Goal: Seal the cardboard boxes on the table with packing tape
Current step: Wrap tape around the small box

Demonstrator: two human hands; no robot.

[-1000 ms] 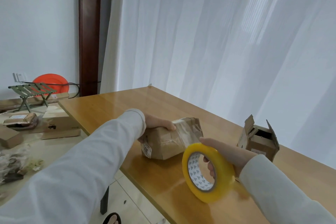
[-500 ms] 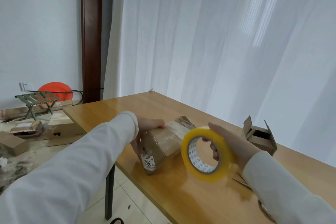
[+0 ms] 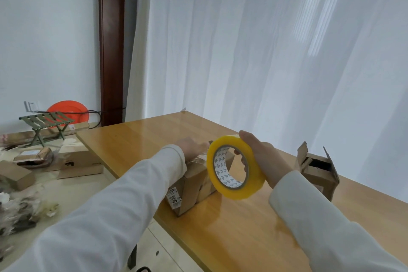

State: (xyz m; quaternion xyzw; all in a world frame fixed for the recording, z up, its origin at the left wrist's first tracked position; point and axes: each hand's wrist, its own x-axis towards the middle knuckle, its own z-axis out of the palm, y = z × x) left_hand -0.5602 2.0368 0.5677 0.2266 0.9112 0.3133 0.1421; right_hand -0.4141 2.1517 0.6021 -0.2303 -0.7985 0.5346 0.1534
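A yellow tape roll, its white core printed with small triangle marks, is gripped by the right hand above the counter. A brown cardboard box near the counter's edge is pressed flat by the left hand; its white label's digits are not clearly readable.

Both arms are covered in long, loose sleeves of a plain white or off-white fabric, smooth and matte, with soft folds running along their length. The left sleeve ends at about 1 o'clock in a plain rounded cuff, beyond which the bare left hand shows, blurred. The right sleeve ends toward 11 o'clock in a similar plain cuff at the wrist of the bare right hand; no buttons, seams or markings can be made out, perhaps owing to the soft focus.
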